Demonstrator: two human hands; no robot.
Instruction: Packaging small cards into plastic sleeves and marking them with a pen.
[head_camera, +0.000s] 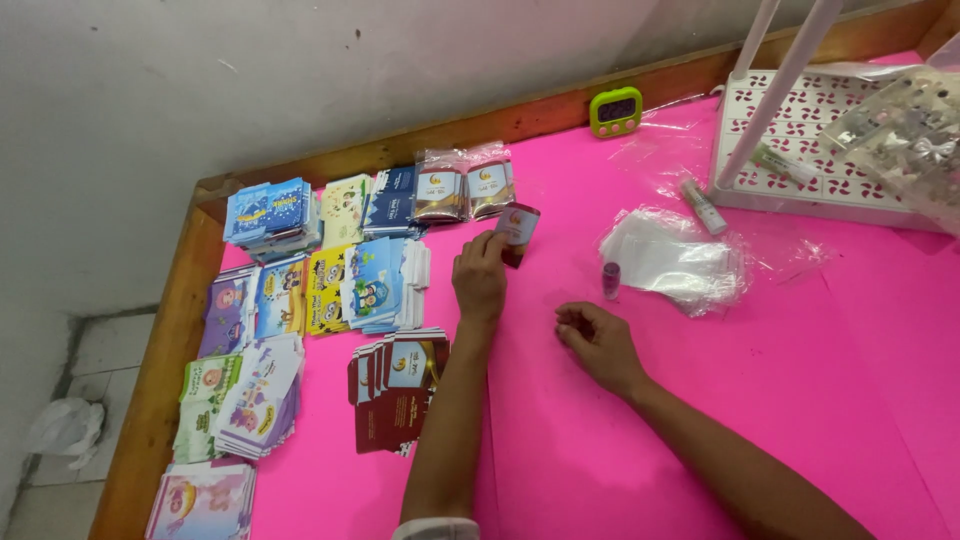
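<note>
My left hand (481, 278) pinches a small dark red card (518, 232) by its lower edge, holding it upright just above the pink desk (760, 400). My right hand (598, 342) rests on the desk with fingers curled loosely inward, gripping nothing that I can see.

Just behind the card lie two clear packets (464, 186) of brown cards, and beside them a run of blue and yellow card stacks (330, 260) reaching to the desk's wooden rim (160, 360). A fanned pile of red cards (396, 388) sits just left of my left forearm, close enough to crowd it. More stacks (240, 400) in purple and green lie further left.

Between my right hand and the far side stands a small purple vial (611, 279), touching a heap of clear sleeves (675, 258). Beyond that lie a white tube (704, 206), a white lattice tray (800, 150) with two white poles (790, 70) rising from it, and a green timer (616, 110) against the rim.

The tray's right end and the clear bags (905, 130) on it are cut off by the picture's edge. I cannot make out the card prints. The lowest stack (203, 503) is cropped at the bottom.
</note>
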